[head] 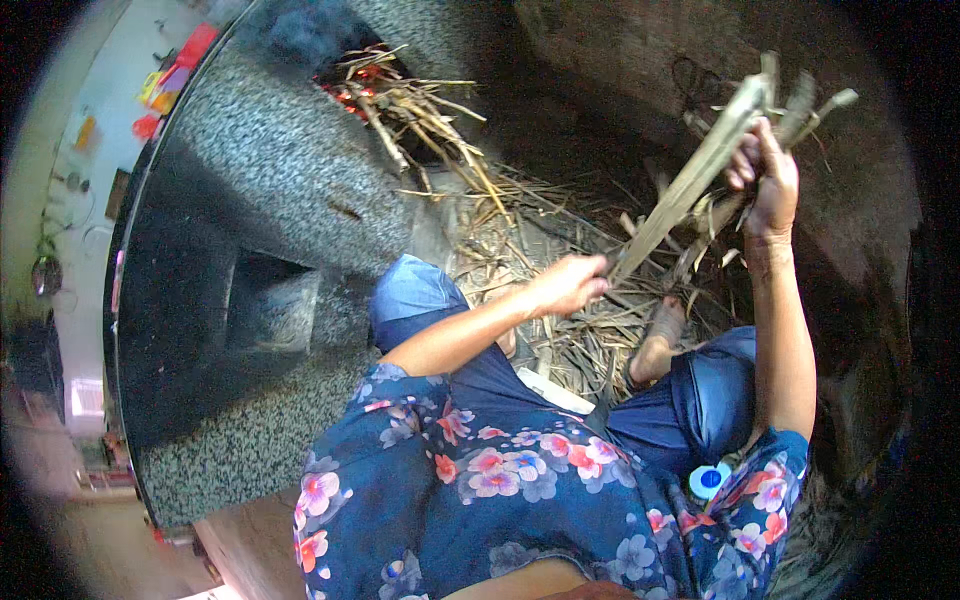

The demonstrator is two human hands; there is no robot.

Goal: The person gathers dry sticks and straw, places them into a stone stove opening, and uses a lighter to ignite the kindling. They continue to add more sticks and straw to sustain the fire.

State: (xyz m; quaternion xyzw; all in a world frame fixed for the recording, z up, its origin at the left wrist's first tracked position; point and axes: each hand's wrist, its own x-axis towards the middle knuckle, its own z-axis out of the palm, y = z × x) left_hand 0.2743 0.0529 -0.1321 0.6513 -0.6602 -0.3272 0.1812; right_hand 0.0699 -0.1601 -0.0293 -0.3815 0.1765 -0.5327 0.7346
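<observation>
My right hand (769, 184) is raised on the right, its fingers around several pieces of firewood. The longest, a flat split stick (690, 176), slants down and left from that hand. A rougher branch (801, 109) sticks up behind my fingers. My left hand (566, 285) is half curled at the lower end of the split stick. Blur hides whether those fingers grip the wood or only touch it. Below both hands, dry twigs and wood splinters (577, 334) litter the floor between my feet.
On the left stands a speckled stone-topped stove (262, 165) with a square opening (270, 300). Sticks (420, 124) jut from its fire mouth, where red embers (360, 94) glow and smoke rises. A dark wall (600, 60) is beyond. Bright plastic items (169, 86) lie past the stove's edge.
</observation>
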